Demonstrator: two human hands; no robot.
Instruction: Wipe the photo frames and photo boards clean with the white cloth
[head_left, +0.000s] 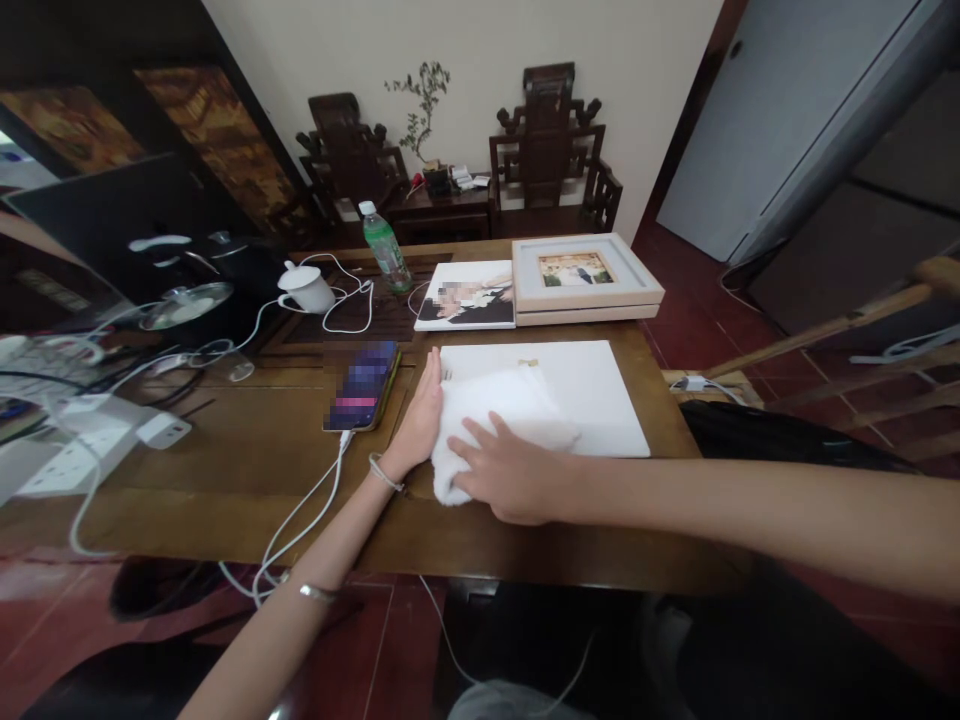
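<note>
A white rectangular panel [611, 405] lies flat on the wooden table, with a small gold-coloured piece near its top edge. A fluffy white cloth [499, 395] is spread over the panel's left part and hangs past its near left corner. My right hand [514, 472] rests on top of the cloth, fingers spread and pressing down. Along the panel's left edge stands my left hand [421, 412], open, its fingers straight and held against the side. What the cloth covers is hidden.
Left of my left hand lies a phone [364, 385] with a white cable. Behind the panel are a photo print [466, 310], stacked picture frames [630, 265] and a green bottle [384, 250]. A lidded white cup [307, 290] and a power strip [82, 450] stand left.
</note>
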